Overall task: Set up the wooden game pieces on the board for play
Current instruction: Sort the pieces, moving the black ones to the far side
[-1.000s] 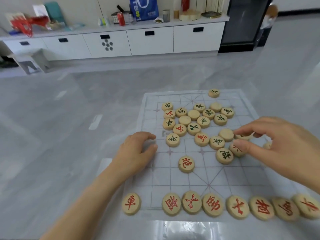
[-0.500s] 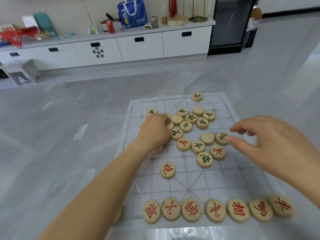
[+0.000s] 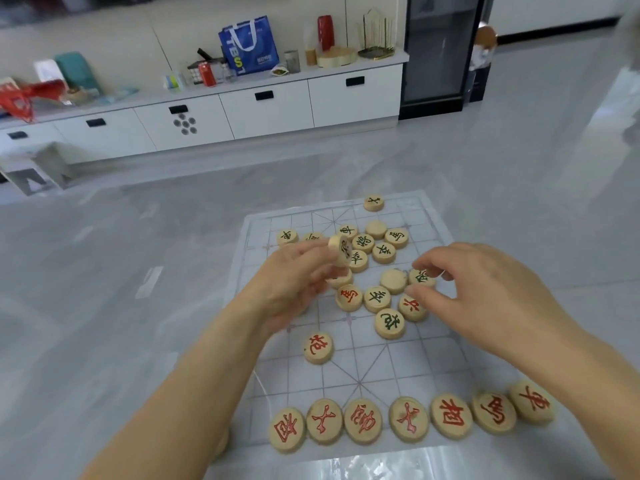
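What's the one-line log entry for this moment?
left hand: pinches green xiangqi piece, lifted, tilted | right hand: at loose green piece, grip unclear | red row: lined along near board edge

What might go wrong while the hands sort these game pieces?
The left hand pinches a lifted piece tilted on edge above the pile; it may slip and scatter them. The right forearm hangs over the near red row; it might nudge the end piece off the board.

Left grip (image 3: 294,282), right grip (image 3: 485,299) — bare, forearms (image 3: 194,393) bare
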Tool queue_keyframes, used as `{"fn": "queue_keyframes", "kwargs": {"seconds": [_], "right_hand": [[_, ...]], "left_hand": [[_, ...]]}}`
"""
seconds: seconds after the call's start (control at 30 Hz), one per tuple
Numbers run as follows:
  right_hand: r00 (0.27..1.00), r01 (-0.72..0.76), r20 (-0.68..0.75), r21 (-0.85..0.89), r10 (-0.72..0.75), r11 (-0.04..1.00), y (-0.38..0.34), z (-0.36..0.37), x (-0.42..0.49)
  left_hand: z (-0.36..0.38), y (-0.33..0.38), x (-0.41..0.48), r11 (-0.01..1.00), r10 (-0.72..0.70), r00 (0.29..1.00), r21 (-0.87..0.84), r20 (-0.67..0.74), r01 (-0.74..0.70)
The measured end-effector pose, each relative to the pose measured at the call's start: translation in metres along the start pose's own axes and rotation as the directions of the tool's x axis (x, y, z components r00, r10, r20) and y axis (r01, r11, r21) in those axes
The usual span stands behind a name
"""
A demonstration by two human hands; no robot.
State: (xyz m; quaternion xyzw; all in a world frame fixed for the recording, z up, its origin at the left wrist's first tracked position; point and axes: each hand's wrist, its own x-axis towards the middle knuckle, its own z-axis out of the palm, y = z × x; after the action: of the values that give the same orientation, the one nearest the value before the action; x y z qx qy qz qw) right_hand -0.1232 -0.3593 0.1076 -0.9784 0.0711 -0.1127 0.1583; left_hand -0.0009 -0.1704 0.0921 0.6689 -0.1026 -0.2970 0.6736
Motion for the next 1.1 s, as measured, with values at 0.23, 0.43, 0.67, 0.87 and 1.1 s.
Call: {"fn": "queue_keyframes", "kwargs": {"seconds": [0.23,0.43,0.67,0.87,1.1], "right_hand": [[0.993,0.114,-0.005,0.339,-0.119,0.934,-0.021,0.015,0.001],[0.984,0.155,0.029,0.360,-0.177,0.920,-0.023,0.019,0.002],[0.988,-0.150,-0.009,0.139,0.153,0.979,0.047,0.035,0.040],[0.997,-0.022,0.076,0.024,0.020,0.999,0.032,0.073,0.041],[0.995,-0.064,0.084,0.024,0.062,0.998,0.033,0.075,0.052]], "left_hand": [[0.017,-0.014,-0.042,0.927,-0.043,0.981,-0.359,0.186,0.109],[0.015,-0.019,-0.051,0.955,-0.053,0.996,-0.288,0.078,0.073],[-0.061,-0.027,-0.056,0.982,-0.011,0.949,0.173,-0.314,0.069],[-0.102,-0.047,-0.054,0.860,0.032,0.899,0.471,-0.436,0.197],[-0.089,-0.053,-0.031,0.817,0.106,0.899,0.553,-0.424,0.164]]}}
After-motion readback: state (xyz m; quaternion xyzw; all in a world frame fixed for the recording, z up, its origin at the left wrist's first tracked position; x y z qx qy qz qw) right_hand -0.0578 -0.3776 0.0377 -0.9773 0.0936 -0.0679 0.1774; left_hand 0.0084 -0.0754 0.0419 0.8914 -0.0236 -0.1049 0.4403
